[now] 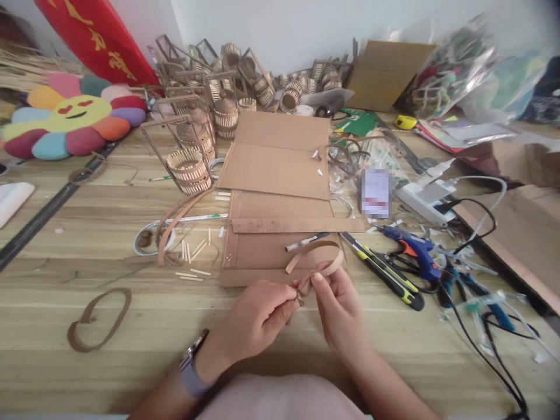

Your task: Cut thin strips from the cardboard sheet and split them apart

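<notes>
Both hands meet low in the middle of the head view, in front of a folded brown cardboard sheet (280, 169). Between them is a thin brown strip (333, 262), its free end curling up in a loop above my right hand. My left hand (258, 315) pinches the crumpled or twisted end of this strip with thumb and fingers. My right hand (339, 300) grips it a little further along, thumb on top. Just beyond the fingers lie a dark pen-like tool (306, 241) and a flat cardboard strip (297, 225). A black-and-yellow utility knife (385, 273) rests right of my right hand.
Small wooden sticks (192, 251) and a tape roll (153, 238) lie left; a curled strip (100, 319) is nearer. At right are a blue glue gun (413, 251), pliers (476, 291), a power strip (431, 195) and cables. Small slatted baskets (188, 169) stand behind.
</notes>
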Demonstrator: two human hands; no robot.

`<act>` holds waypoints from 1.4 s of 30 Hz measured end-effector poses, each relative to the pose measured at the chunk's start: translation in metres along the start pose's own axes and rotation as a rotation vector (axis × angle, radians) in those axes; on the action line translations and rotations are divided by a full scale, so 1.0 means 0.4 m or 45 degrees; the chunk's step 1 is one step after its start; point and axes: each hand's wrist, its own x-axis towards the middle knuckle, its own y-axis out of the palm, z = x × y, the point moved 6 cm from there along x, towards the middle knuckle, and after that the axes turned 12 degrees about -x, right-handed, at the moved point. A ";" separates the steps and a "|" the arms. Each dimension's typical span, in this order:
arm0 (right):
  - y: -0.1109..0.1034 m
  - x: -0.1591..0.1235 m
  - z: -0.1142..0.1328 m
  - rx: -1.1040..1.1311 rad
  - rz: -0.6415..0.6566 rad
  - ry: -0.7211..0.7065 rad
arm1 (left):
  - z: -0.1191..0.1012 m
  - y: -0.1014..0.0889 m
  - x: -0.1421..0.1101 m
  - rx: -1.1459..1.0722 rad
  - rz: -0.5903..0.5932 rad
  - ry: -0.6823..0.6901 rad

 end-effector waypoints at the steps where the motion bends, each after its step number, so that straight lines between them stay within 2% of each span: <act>1: -0.002 0.005 -0.002 0.018 -0.003 0.023 | 0.001 0.001 0.001 -0.015 0.012 -0.015; 3: -0.017 0.019 -0.005 0.027 -0.081 0.049 | 0.006 0.001 0.002 -0.059 0.022 -0.054; 5: -0.045 0.030 -0.008 0.012 -0.236 0.059 | 0.009 0.000 0.000 -0.141 0.030 -0.078; 8: -0.078 0.031 -0.006 -0.065 -0.390 0.017 | 0.016 -0.004 -0.002 -0.225 0.029 -0.135; 13: -0.070 0.006 0.040 -0.369 -0.363 -0.251 | 0.029 -0.012 -0.009 0.113 -0.058 -0.264; 16: -0.059 -0.008 0.063 -0.733 -0.411 -0.359 | 0.020 0.019 -0.015 0.298 0.059 -0.269; 18: -0.048 -0.012 0.065 -0.949 -0.394 -0.372 | 0.010 0.043 -0.017 0.359 0.142 -0.240; 20: -0.042 -0.014 0.058 -1.032 -0.374 -0.339 | 0.002 0.057 -0.018 0.403 0.177 -0.226; 23: -0.031 -0.013 0.048 -0.876 -0.266 -0.251 | -0.002 0.064 -0.018 0.448 0.181 -0.204; 26: -0.017 0.000 0.046 -0.487 -0.100 -0.135 | -0.008 0.057 -0.026 0.451 0.172 -0.139; 30: -0.042 0.028 0.061 -0.026 -0.066 -0.005 | -0.025 0.021 -0.059 0.451 0.154 -0.029; 33: -0.086 0.043 0.078 0.088 -0.092 -0.007 | -0.036 -0.020 -0.094 0.453 0.144 0.003; 35: -0.121 0.048 0.089 0.056 -0.148 -0.059 | -0.039 -0.047 -0.116 0.422 0.138 -0.008; 38: -0.170 0.054 0.113 -0.162 -0.284 -0.213 | -0.041 -0.092 -0.142 0.427 0.089 -0.021; 40: -0.194 0.061 0.135 -0.341 -0.372 -0.315 | -0.038 -0.138 -0.155 0.466 0.000 -0.029; 42: -0.213 0.072 0.159 -0.484 -0.453 -0.375 | -0.021 -0.205 -0.162 0.532 -0.154 -0.100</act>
